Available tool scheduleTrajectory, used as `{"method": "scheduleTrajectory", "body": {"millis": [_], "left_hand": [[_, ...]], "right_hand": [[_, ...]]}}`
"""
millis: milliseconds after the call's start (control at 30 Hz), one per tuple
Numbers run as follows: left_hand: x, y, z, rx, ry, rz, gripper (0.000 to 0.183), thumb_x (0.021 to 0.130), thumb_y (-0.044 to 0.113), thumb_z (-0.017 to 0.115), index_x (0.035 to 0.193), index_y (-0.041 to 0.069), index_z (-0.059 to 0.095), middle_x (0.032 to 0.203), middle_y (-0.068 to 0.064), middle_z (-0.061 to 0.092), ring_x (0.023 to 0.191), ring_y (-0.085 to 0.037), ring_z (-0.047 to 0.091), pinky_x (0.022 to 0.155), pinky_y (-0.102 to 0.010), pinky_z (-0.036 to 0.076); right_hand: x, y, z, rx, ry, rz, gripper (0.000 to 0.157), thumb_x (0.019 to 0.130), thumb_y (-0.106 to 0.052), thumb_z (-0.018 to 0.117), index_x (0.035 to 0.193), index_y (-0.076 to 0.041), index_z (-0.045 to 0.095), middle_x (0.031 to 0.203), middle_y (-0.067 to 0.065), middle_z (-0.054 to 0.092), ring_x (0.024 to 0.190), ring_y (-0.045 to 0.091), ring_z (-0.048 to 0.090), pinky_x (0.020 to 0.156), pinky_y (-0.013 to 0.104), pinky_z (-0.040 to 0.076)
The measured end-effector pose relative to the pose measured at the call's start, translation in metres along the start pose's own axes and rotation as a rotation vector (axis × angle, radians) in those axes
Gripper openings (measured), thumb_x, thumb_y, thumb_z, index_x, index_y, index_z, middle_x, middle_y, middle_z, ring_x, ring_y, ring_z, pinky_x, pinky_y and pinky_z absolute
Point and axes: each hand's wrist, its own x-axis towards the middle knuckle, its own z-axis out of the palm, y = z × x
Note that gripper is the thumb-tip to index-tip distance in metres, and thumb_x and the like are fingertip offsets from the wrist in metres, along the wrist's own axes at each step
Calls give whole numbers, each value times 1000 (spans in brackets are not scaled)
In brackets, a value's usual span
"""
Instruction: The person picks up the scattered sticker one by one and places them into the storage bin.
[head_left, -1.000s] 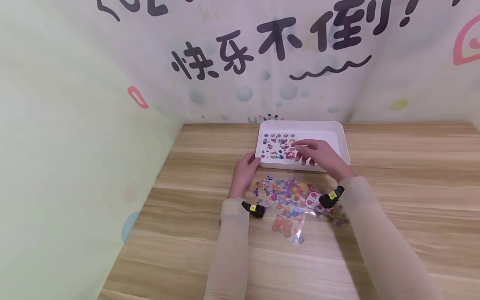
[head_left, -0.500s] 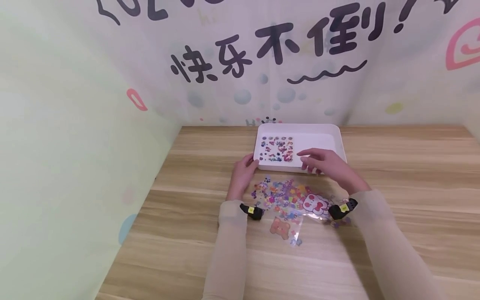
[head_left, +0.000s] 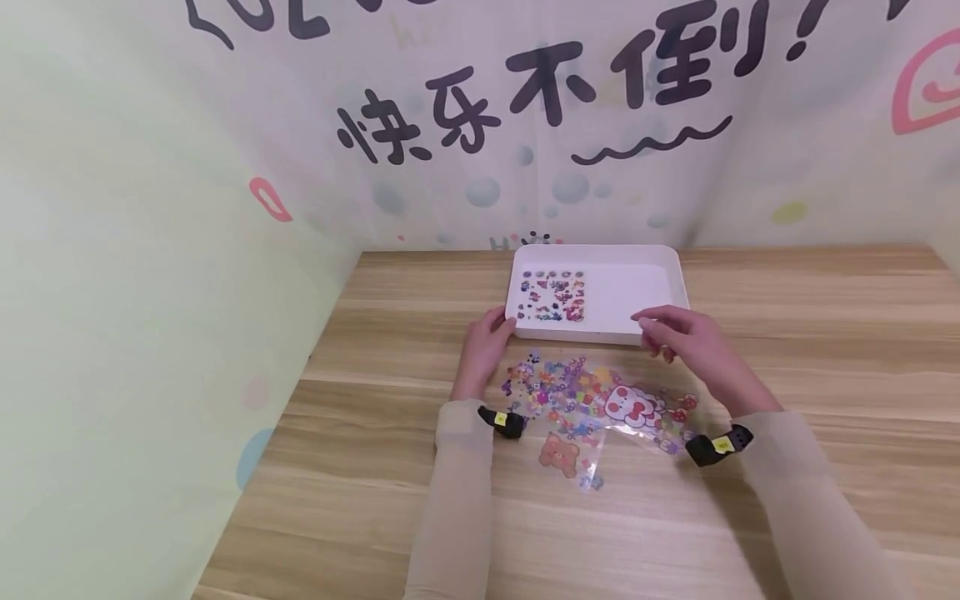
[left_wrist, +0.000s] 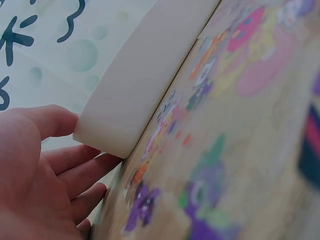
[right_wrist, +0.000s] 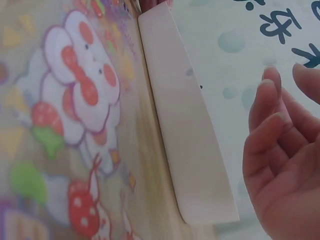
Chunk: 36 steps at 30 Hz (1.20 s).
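A white tray stands at the table's back edge, with a small sheet of colourful stickers lying flat in its left half. My left hand holds the tray's front left corner; in the left wrist view its thumb meets the rim and the fingers lie against the corner. My right hand hovers at the tray's front right edge, fingers loosely curled and nothing in them. The right wrist view shows this hand apart from the tray's front wall.
In front of the tray lie clear sheets of colourful stickers, overlapping one another. One bears a white rabbit sticker, another a pink bear sticker. A printed cloth hangs behind the wooden table.
My right hand has moved from over the sticker sheet in the tray to the right and towards me. The left hand stays at the tray's corner.
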Motion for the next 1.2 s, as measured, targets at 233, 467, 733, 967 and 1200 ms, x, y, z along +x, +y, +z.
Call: {"method": "scheduleTrajectory", "body": {"millis": [233, 467, 733, 967, 1200], "left_hand": [[1, 0, -1, -1, 8, 28, 44, 88, 41, 49, 130, 25, 46, 130, 4, 47, 123, -19, 36, 102, -41, 28], [4, 0, -3, 9, 16, 48, 46, 88, 40, 49, 131, 22, 46, 130, 3, 48, 123, -16, 37, 102, -37, 27], [3, 1, -4, 4, 15, 43, 46, 88, 40, 49, 130, 23, 46, 131, 3, 47, 124, -17, 36, 103, -39, 26], [2, 0, -2, 10, 12, 28, 46, 88, 42, 48, 130, 25, 46, 131, 5, 47, 125, -17, 34, 105, -42, 20], [2, -1, 0, 19, 17, 37, 44, 88, 41, 48, 129, 25, 47, 130, 5, 47, 126, -18, 34, 105, -43, 18]], "right_hand": [[-10, 7, -6, -64, -5, 4, 50, 88, -46, 48, 120, -9, 53, 93, 16, 57, 82, 28, 51, 65, 35, 48], [-15, 11, -7, -193, -66, -15, 46, 89, -43, 48, 119, -9, 53, 93, 15, 60, 82, 29, 54, 65, 36, 49], [-20, 12, -1, -267, -117, 18, 44, 88, -44, 50, 121, -16, 53, 104, 8, 59, 89, 24, 52, 71, 35, 46], [-21, 20, -1, -327, -117, -13, 44, 90, -43, 47, 122, -14, 52, 108, 10, 58, 90, 24, 52, 69, 32, 45], [-21, 24, -7, -366, -135, -16, 48, 87, -41, 53, 123, -10, 50, 98, 10, 58, 80, 23, 53, 63, 32, 47]]}}
